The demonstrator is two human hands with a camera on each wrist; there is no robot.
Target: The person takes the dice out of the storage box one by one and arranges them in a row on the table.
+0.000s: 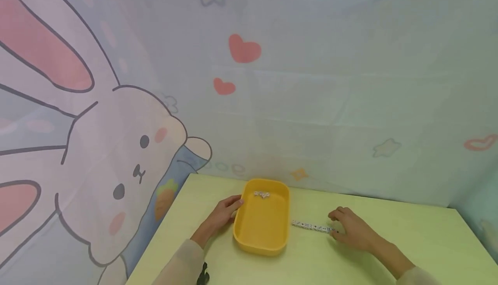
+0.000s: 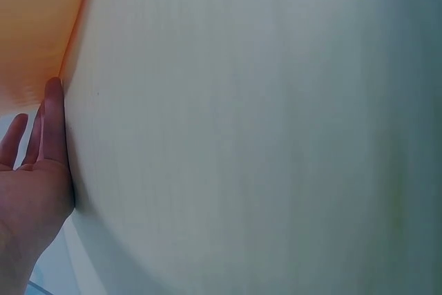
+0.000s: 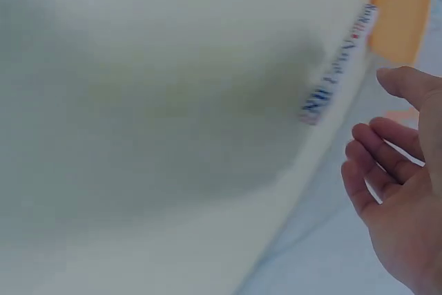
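Note:
Against the left wall of a yellow tray (image 1: 261, 251), my left hand (image 1: 225, 212) rests with its fingers extended and its thumb at the rim. In the left wrist view, that hand (image 2: 41, 164) touches the tray's side (image 2: 41, 25) with straight fingers. A straight row of small white dice (image 1: 311, 226) with dark marks lies on the table, right of the tray. My right hand (image 1: 353, 229) hovers at the row's right end, thumb and fingers apart. The right wrist view shows this hand (image 3: 400, 177) with loosely bent fingers and nothing in them, beside the row (image 3: 338, 70).
Several more white dice (image 1: 262, 195) lie inside the tray at its far end. A small black object (image 1: 203, 274) is by the left sleeve. Behind the pale green table (image 1: 408, 233) hangs a cloth backdrop (image 1: 330, 81) with a rabbit print.

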